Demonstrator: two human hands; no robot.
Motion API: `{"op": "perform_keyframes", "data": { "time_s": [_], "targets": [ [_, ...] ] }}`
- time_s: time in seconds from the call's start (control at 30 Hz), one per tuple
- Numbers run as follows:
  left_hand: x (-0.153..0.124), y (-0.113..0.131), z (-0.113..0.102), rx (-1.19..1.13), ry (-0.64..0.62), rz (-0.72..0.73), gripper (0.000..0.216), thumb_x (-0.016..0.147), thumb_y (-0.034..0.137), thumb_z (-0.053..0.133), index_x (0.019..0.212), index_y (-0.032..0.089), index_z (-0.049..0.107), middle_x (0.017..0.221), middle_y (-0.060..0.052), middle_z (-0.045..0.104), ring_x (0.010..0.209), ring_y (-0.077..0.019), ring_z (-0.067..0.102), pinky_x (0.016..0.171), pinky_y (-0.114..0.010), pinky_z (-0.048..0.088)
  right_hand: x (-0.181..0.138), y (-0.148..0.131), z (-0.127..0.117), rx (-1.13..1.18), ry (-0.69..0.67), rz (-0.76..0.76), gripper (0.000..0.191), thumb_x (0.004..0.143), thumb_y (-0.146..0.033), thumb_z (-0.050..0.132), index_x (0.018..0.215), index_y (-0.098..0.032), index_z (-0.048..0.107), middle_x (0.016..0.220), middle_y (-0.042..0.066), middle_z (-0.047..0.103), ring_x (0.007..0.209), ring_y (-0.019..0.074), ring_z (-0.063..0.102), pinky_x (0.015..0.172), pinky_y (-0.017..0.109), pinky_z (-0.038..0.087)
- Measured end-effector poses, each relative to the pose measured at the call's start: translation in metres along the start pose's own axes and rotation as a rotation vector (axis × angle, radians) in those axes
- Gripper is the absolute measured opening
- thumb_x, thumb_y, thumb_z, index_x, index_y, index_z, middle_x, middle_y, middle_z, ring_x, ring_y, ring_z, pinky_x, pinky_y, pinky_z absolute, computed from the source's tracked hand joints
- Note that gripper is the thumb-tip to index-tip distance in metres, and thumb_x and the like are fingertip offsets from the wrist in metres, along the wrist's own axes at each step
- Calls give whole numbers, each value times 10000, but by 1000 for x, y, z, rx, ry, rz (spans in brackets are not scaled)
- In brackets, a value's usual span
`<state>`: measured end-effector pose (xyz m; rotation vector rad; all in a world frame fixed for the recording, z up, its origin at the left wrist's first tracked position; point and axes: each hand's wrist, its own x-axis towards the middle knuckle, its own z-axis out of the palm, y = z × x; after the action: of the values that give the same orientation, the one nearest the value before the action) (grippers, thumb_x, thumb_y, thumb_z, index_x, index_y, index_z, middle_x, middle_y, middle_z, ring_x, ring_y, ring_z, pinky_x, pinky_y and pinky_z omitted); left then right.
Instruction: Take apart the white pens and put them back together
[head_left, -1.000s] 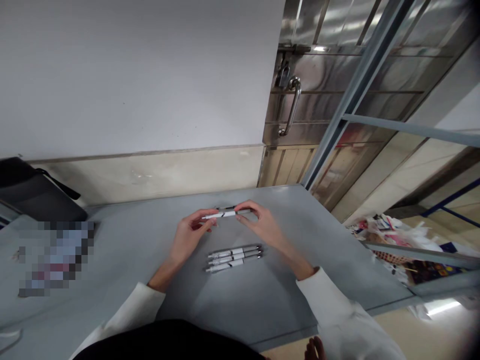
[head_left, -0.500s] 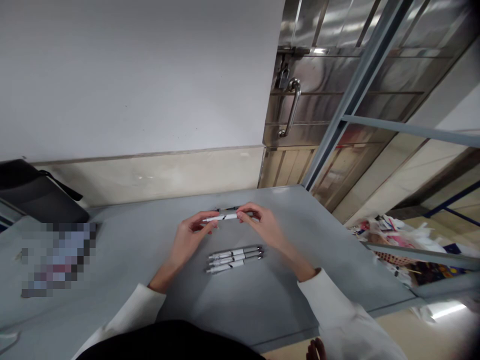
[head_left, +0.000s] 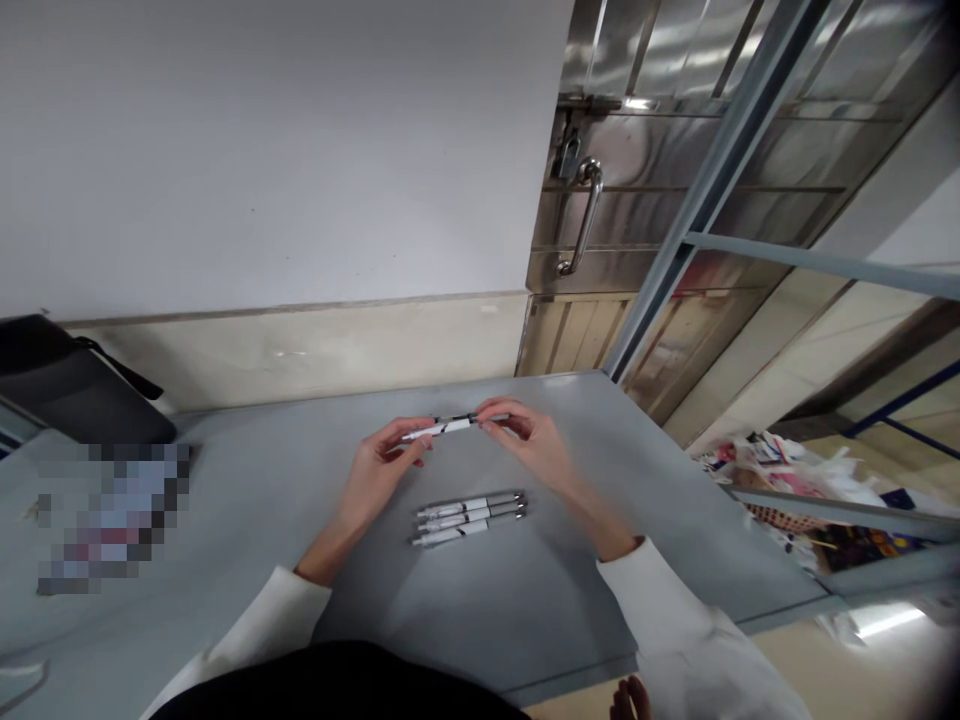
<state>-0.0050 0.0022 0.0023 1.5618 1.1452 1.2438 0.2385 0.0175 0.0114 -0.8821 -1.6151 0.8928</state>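
Note:
A white pen with a dark mark is held between my two hands above the grey table. My left hand pinches its left end between thumb and fingers. Its right end is gripped by the thumb and fingers of my right hand, which partly hide it. Just behind the held pen, a dark pen-like item shows in part. Nearer to me, three white pens with dark marks and shiny tips lie side by side on the table.
A black bag with a strap stands at the table's far left, near a blurred-out item. A wall runs behind the grey table. On the right are a metal frame post and a shelf holding plastic bags.
The held pen has shifted slightly up and away from me, tilting a little more. My right hand's fingers have shifted slightly at its right end. The three pens lie still.

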Motion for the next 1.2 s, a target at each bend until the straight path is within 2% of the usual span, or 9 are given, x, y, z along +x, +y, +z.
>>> {"op": "perform_keyframes", "data": {
  "time_s": [0.2,0.3,0.5,0.77,1.2],
  "targets": [
    [0,0,-1,-14,-3,10,276,894,400,717,1107,226,753,1185,-68,759,927,-200,721,714,-294,602,-1,2,2,1,17,77,153,903,-356,711,1006,-245,728,1062,52,764,961,237,734,934,408,573],
    [0,0,-2,-19,-14,4,269,898,393,713,1106,225,749,1189,-69,752,932,-199,714,708,-288,596,-1,0,3,25,30,65,140,897,-363,717,964,-240,734,1095,60,765,984,240,733,947,408,572],
    [1,-3,-2,-20,-15,1,268,898,392,714,1103,221,742,1187,-66,740,927,-193,700,700,-277,590,-2,1,4,-29,8,93,175,925,-419,683,1005,-273,737,1054,32,774,976,237,727,926,409,559],
    [1,-5,-3,-44,27,20,247,908,379,704,1103,232,739,1114,-50,741,910,-190,693,680,-267,580,1,1,-5,-45,170,150,243,917,-514,660,988,-290,717,893,24,755,918,267,726,857,401,530],
    [3,-6,-4,-57,81,33,254,906,383,699,1104,224,722,1048,-43,730,876,-183,684,656,-264,578,4,-5,-12,-2,241,171,253,874,-459,662,959,-225,707,767,26,712,834,233,685,864,379,504]
  ]
}}
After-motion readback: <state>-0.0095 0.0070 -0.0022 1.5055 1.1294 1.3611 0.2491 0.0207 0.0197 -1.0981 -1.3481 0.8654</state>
